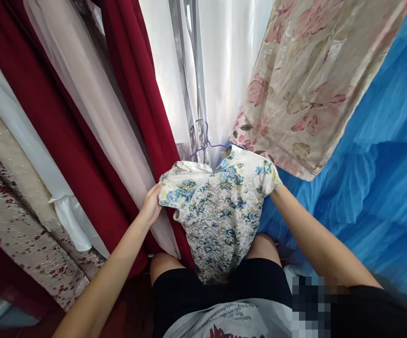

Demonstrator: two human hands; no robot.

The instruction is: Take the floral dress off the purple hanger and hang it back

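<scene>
A white short-sleeved blouse (pixel 224 216) with blue and yellow flowers is spread in front of me, its lower part hanging between my thighs. Purple wire shows above its collar, from a hanger (pixel 207 136) whose lower part the cloth covers. My left hand (pixel 151 204) is closed on the hem of the sleeve at the left, fingers partly behind the cloth. At the other sleeve, my right forearm (pixel 295 209) ends at the opening; the right hand is hidden by the fabric, and I cannot see whether it grips anything.
Long dark red drapes (pixel 133 94), a pale pink length of cloth (pixel 83 89) and sequined fabric (pixel 23 220) hang on the left. Grey straps (pixel 185 56) dangle before a white curtain (pixel 231 61). To the right are a beige floral garment (pixel 305 94) and blue tulle (pixel 376 188).
</scene>
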